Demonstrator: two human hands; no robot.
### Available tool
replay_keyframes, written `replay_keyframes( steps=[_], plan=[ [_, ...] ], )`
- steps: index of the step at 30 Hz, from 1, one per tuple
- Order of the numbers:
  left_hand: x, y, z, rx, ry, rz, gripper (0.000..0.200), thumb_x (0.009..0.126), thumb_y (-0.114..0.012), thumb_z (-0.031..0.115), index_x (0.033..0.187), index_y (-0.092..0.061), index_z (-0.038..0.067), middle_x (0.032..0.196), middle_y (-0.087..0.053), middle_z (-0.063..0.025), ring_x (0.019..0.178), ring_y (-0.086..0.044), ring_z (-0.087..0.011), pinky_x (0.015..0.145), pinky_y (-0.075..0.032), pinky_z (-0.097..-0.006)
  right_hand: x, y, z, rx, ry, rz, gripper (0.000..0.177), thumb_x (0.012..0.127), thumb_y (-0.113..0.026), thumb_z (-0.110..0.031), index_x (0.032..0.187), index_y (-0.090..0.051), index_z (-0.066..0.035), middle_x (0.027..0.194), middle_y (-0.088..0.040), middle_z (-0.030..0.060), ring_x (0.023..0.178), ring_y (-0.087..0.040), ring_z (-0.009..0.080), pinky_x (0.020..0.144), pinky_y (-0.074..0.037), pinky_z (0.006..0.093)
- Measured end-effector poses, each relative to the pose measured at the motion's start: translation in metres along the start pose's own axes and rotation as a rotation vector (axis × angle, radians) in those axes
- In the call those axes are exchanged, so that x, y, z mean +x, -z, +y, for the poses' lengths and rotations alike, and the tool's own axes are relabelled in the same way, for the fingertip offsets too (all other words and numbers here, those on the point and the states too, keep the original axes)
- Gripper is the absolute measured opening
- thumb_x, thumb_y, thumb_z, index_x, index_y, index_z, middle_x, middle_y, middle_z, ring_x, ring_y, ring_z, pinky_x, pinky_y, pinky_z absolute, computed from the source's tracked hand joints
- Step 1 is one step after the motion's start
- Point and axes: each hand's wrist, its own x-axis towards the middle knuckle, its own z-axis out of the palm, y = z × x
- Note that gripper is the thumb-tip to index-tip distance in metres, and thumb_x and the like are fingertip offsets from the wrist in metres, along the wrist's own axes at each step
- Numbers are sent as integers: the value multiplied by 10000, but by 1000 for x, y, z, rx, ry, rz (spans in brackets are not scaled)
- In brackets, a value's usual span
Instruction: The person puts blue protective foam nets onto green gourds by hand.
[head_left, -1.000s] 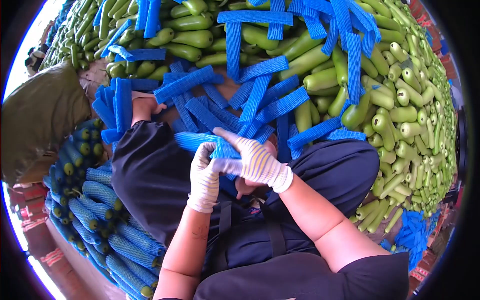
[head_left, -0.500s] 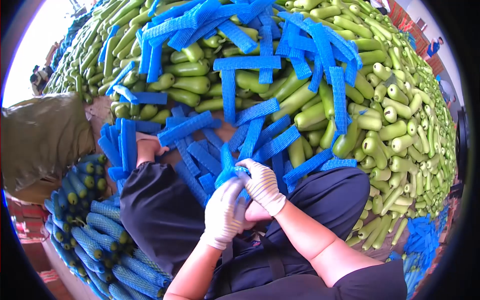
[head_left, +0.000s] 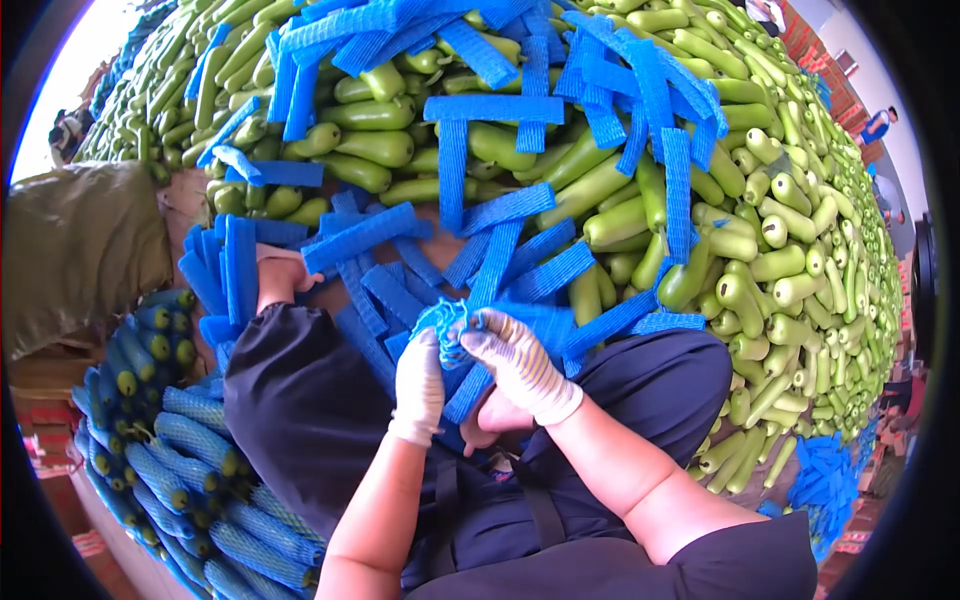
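Note:
My left hand (head_left: 419,382), in a striped work glove, pinches one side of the mouth of a blue foam mesh sleeve (head_left: 440,322). The opposite side of that mouth is gripped by my right hand (head_left: 518,362), gloved too, its thumb and fingers closed on the mesh. Between the hands the mouth is spread into a ring, while a blurred blue length trails to the right behind my right hand. Flat blue sleeves (head_left: 391,296) lie in a loose heap just beyond my hands, between my bent legs. Past them are green bottle gourds (head_left: 367,146).
More flat sleeves (head_left: 493,110) drape over the big gourd pile. At lower left, several gourds in blue mesh (head_left: 197,441) are stacked. A brown sack (head_left: 85,255) stands at left. Paler gourds (head_left: 790,290) spread along the right. People (head_left: 878,124) are in the background.
The sleeve, bunched between my hands before, now has its mouth spread into a ring. My left hand has shifted up and left. The view has moved slightly.

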Motion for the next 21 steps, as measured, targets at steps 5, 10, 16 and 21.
replay_keyframes(
  steps=[5, 10, 16, 21],
  plan=[
    [44, 45, -50, 935, -464, -173, 283, 786, -627, 228, 1002, -677, 52, 1031, -659, -168, 1001, -594, -371, 873, -476, -424, -1, -14, 2, -405, 4, -186, 206, 908, -669, -91, 1095, -653, -7, 1000, -685, 17, 892, -599, 61, 834, -480, 267],
    [60, -4, 47, 1543, -453, -698, 423, 893, -559, 233, 1284, -560, 71, 1272, -583, -126, 1117, -578, -236, 979, -449, -347, 1, -17, 3, -390, -332, -289, 287, 921, -654, -160, 1142, -645, 23, 1067, -699, 118, 1024, -650, 179, 922, -475, 311],
    [72, -19, 52, 1693, -443, -607, 421, 909, -546, 229, 1301, -548, 77, 1298, -568, -123, 1165, -549, -258, 1018, -418, -364, 10, -42, -4, -1006, 728, -275, 256, 801, -687, -135, 1040, -683, -45, 922, -683, 131, 817, -680, 287, 723, -523, 392],
    [77, -25, 53, 1830, -421, -485, 419, 922, -535, 225, 1315, -537, 81, 1321, -555, -121, 1205, -524, -276, 1050, -391, -378, 6, -30, -10, -1401, 642, -565, 263, 837, -624, -176, 1073, -633, -61, 778, -605, 80, 647, -623, 242, 568, -491, 368]
  ],
)
